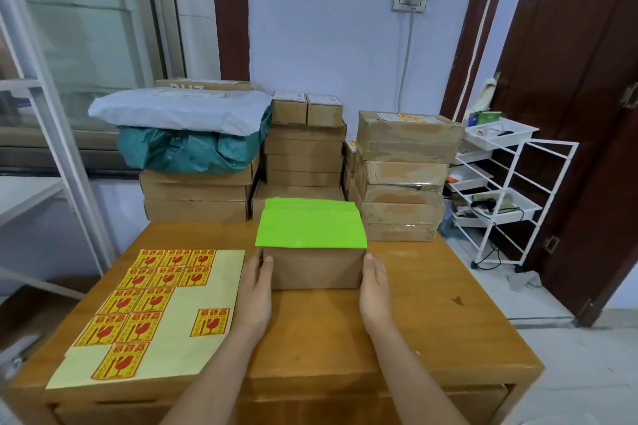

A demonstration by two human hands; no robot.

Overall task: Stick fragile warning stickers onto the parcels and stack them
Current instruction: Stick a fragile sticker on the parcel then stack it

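A cardboard parcel (316, 267) with a bright green top (310, 224) stands on the wooden tabletop (431, 314), at the middle of its far edge. The left hand (253, 293) lies flat against the parcel's left side, fingers straight, thumb at the near left corner. The right hand (376, 290) lies flat against the right side, fingers straight. Neither hand curls round the parcel; both press it from the sides.

A sticker sheet (179, 317) lies on the left part of the tabletop, reaching its near left corner. It carries yellow-and-red fragile stickers (138, 304), one sticker (210, 321) apart from the rest.

Beyond the far edge stand stacks of cardboard boxes (402, 179). A white wire rack (500, 193) stands at the right.
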